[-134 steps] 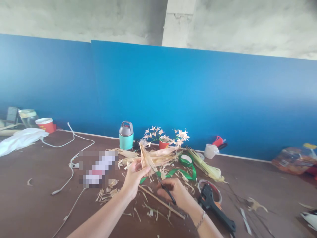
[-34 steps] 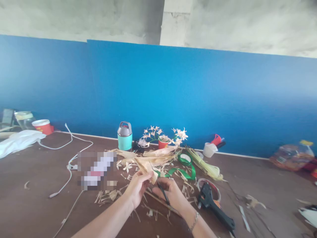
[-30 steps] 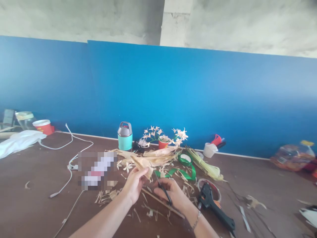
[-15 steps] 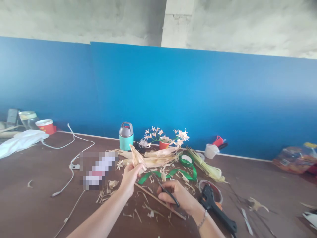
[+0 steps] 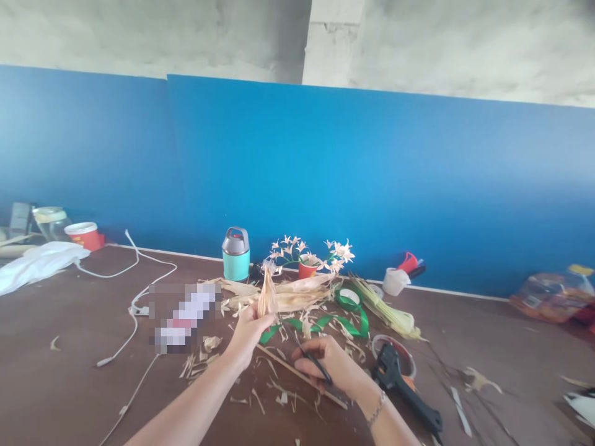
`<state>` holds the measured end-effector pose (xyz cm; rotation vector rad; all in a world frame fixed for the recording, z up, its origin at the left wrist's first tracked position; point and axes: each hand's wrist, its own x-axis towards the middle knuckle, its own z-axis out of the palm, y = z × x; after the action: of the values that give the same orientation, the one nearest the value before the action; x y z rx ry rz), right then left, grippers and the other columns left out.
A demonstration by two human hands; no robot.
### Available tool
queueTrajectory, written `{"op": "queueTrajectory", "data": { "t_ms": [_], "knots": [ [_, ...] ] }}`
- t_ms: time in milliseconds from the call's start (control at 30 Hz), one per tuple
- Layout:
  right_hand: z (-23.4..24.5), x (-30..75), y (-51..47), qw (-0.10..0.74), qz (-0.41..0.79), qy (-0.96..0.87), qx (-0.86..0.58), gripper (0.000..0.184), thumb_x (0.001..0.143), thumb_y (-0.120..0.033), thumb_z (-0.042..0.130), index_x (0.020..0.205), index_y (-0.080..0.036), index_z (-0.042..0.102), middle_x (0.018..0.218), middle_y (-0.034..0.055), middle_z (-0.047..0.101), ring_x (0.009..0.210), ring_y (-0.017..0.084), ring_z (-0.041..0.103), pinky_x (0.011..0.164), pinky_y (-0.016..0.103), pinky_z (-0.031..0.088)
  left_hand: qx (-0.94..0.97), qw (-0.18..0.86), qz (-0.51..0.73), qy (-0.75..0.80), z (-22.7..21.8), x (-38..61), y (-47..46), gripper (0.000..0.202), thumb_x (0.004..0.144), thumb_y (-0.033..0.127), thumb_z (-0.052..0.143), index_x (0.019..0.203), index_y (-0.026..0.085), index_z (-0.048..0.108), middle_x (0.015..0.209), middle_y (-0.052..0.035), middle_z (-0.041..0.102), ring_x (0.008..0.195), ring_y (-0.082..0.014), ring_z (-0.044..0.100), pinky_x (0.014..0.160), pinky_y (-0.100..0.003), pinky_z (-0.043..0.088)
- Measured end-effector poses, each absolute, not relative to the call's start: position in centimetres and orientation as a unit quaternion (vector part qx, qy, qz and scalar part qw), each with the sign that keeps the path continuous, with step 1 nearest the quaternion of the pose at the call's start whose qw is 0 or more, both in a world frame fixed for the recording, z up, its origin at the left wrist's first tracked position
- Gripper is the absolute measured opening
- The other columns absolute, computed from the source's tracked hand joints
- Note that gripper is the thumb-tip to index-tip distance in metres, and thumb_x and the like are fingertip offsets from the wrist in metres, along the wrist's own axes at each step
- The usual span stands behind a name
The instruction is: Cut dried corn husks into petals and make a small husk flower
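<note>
Between the thumb and fingers of my left hand [image 5: 253,328] is a pale, dry corn husk [image 5: 267,291], its pointed end up. My right hand [image 5: 325,362] grips black-handled scissors [image 5: 313,359]. Their blades point up and left, close to the base of the husk; whether they touch it I cannot tell. Below the hands a thin wooden stick [image 5: 283,362] lies aslant among many husk scraps [image 5: 283,397]. Behind them more dry husks [image 5: 297,300] are piled, and a green ribbon [image 5: 325,323] loops across the table from its roll [image 5: 348,298].
A black glue gun [image 5: 404,387] lies right of my right hand, by a roll of clear tape [image 5: 395,353]. Farther back stand a turquoise flask [image 5: 236,257], a red pot of husk flowers [image 5: 307,266] and a white cup [image 5: 395,282]. White cables [image 5: 134,322] run along the left.
My left hand has turned the husk from leaning left to nearly upright. The scissors and my right hand have barely moved.
</note>
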<state>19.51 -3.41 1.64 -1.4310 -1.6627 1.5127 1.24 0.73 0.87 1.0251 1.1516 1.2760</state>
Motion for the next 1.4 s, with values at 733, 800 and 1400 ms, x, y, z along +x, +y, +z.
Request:
{"op": "queueTrajectory", "data": {
  "t_ms": [733, 800, 1400],
  "knots": [
    [1.9, 19.8, -3.5, 0.232, 0.544, -0.607, -0.531, 0.027, 0.066, -0.034, 0.064, 0.081, -0.012, 0.067, 0.042, -0.0051, 0.05, 0.035, 0.007, 0.043, 0.035, 0.017, 0.038, 0.411, 0.634, 0.493, 0.431, 0.8, 1.0, 0.5, 0.019, 0.057, 0.014, 0.063, 0.076, 0.016, 0.061, 0.062, 0.0029, 0.059, 0.058, -0.0116, 0.053, 0.055, -0.022, 0.038],
    [1.9, 20.0, -3.5, 0.228, 0.544, -0.612, -0.526, 0.026, 0.067, -0.034, 0.063, 0.081, -0.012, 0.067, 0.042, -0.0048, 0.05, 0.034, 0.007, 0.044, 0.035, 0.017, 0.037, 0.405, 0.645, 0.49, 0.424, 0.8, 1.0, 0.5, 0.02, 0.058, 0.012, 0.062, 0.078, 0.016, 0.061, 0.064, 0.0022, 0.059, 0.058, -0.0113, 0.053, 0.055, -0.023, 0.039],
    [2.8, 20.5, -3.5, 0.208, 0.543, -0.625, -0.521, 0.028, 0.064, -0.037, 0.064, 0.075, -0.012, 0.068, 0.045, -0.0047, 0.052, 0.034, 0.005, 0.043, 0.032, 0.016, 0.033, 0.398, 0.692, 0.464, 0.383, 1.2, 0.8, 0.4, 0.016, 0.056, 0.012, 0.065, 0.071, 0.014, 0.06, 0.059, 0.0027, 0.053, 0.052, -0.0084, 0.047, 0.052, -0.022, 0.035]
  ]
}}
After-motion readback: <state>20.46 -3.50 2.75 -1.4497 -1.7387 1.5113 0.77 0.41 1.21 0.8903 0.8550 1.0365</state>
